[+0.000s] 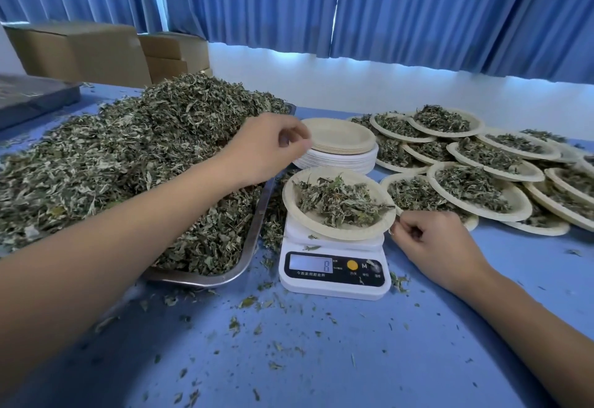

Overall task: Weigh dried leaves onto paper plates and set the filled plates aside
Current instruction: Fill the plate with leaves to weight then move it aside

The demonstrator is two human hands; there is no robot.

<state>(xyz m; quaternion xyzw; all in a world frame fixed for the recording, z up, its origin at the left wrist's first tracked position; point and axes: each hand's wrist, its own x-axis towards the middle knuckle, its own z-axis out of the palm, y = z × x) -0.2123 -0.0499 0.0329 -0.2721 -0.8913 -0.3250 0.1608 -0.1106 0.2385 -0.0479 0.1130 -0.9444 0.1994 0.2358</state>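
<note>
A paper plate [324, 227] with a small heap of dried leaves [337, 202] sits on a white kitchen scale [334, 274], whose display reads 8. My right hand [434, 247] is at the plate's right rim, fingers curled and pinching the edge. My left hand [263, 150] hovers over the right end of the big leaf pile [128, 157], beside the stack of empty plates [340, 141]. Its fingertips are drawn together and I see nothing between them.
The leaf pile fills a metal tray [225, 276] on the left of the blue table [321, 359]. Several filled plates [475, 189] overlap at the right. Loose leaf bits litter the table. Cardboard boxes [80, 51] stand at the back left.
</note>
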